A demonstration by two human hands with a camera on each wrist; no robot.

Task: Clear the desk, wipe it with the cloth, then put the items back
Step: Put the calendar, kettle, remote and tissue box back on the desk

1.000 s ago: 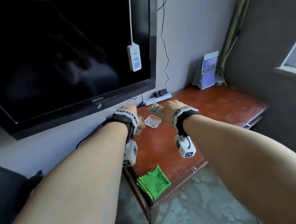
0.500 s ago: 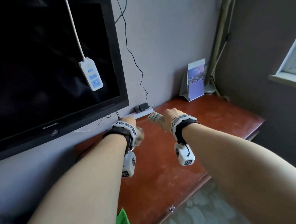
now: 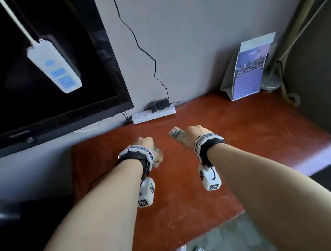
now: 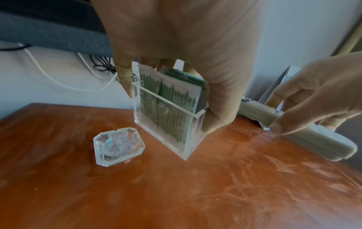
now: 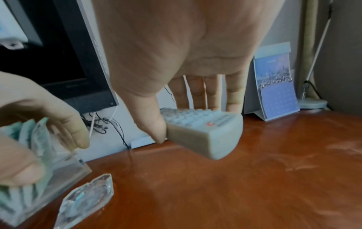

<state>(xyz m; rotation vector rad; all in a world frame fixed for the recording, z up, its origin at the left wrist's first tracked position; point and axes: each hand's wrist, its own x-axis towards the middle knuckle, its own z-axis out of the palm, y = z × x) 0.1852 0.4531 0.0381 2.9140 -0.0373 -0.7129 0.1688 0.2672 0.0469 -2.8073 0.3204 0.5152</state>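
Left hand [image 4: 176, 38] grips packet holder [image 4: 168, 122] beside ashtray [image 4: 118, 146]; right hand [image 5: 186, 54] holds remote [image 5: 203, 131]. No legible writing.

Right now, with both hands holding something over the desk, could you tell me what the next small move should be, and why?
Probably lower the clear holder onto the desk beside the glass ashtray and release it. The left hand grips it at the sides, apparently just off the surface. The right hand holds the remote clear above the desk, so it could follow.
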